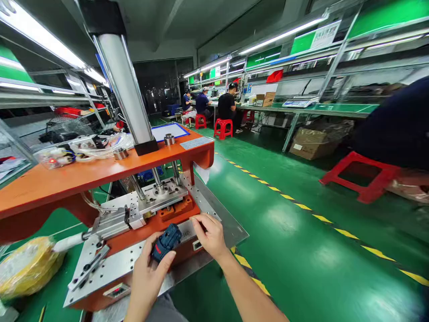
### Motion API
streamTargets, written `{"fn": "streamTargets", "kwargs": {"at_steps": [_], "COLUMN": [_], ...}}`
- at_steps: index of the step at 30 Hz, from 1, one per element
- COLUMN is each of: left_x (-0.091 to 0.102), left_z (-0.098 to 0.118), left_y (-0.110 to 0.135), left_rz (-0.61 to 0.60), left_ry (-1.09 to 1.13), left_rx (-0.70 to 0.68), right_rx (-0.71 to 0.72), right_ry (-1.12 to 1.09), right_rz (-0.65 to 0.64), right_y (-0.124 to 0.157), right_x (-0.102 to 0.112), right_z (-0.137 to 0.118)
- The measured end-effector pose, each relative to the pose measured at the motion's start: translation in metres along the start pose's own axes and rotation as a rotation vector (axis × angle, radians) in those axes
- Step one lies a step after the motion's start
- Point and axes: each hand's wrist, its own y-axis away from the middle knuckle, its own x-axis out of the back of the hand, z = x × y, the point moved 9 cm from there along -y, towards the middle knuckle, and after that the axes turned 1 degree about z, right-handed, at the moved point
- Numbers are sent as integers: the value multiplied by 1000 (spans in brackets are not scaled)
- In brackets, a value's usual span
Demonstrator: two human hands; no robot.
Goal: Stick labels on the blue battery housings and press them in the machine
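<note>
My left hand is closed round a small dark blue moulded plastic housing with a red mark on its side. The housing is tilted in front of an orange press machine. My right hand is beside it, thumb and fingers pinched together over the metal plate along the press's front edge; whatever they may hold is too small to see. Behind both hands sits an orange fixture block under the press's steel plate. A pneumatic cylinder rises from the top.
A roll in yellow wrap lies at the lower left. Tubing is heaped on the press top. To the right, a person in dark clothing is by a red stool. Several people sit at benches farther back. Yellow-black tape crosses the green floor.
</note>
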Motion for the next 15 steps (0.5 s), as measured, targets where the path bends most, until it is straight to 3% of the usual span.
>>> {"fn": "streamTargets", "kwargs": {"at_steps": [15], "left_x": [1], "left_z": [5], "left_y": [0], "left_rz": [-22], "left_ry": [43], "left_rx": [3], "right_rx": [1], "right_ry": [-45], "right_rz": [-12], "right_y": [-1], "right_x": [1], "right_z": [-2]}}
